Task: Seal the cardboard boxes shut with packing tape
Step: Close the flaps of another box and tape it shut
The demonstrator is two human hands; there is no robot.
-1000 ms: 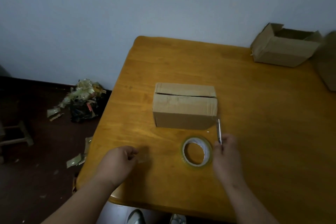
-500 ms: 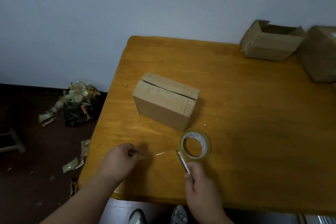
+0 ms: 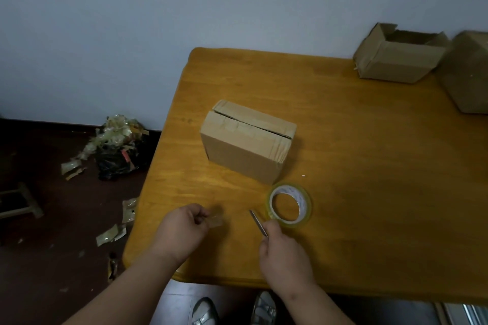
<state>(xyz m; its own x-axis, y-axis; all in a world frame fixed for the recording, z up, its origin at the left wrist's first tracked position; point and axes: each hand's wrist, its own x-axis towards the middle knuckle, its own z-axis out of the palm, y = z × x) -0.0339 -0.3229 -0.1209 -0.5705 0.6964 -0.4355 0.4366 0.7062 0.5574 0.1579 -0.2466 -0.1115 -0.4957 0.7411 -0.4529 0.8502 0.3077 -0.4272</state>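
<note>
- Closed cardboard box (image 3: 248, 141) at centre frame on the wooden bench (image 3: 369, 166), turned at an angle, top flaps folded down with a dark slit open along the seam between them.
- Roll of clear packing tape (image 3: 289, 204) lying flat just below and right of the box's near corner, close to it; touching or not, cannot tell.
- Right hand (image 3: 284, 248) at lower centre, fingers curled round a slim metal blade (image 3: 257, 221) that points up and left, tip ending just left of the roll.
- Left hand (image 3: 183, 229) left of that, well apart from the right, fingers curled and pinching a short strip of clear tape (image 3: 215, 219) that sticks out to the right above the bench.
- Open cardboard box (image 3: 396, 57) at upper right of the frame, flaps up, tilted, near the bench's far edge.
- Another cardboard box (image 3: 467, 71) just right of it, cut off by the frame's right edge.
- Pile of crumpled tape scraps and a black bag (image 3: 116, 148) on the dark floor at left, against the pale wall (image 3: 184, 8).
- More loose scraps (image 3: 111, 235) scattered on the floor toward lower left, beside the bench edge.
- Part of a small wooden stool (image 3: 21, 200) at far left.
- Two shoes (image 3: 232, 310) at the bottom edge, under the bench's near rim.
</note>
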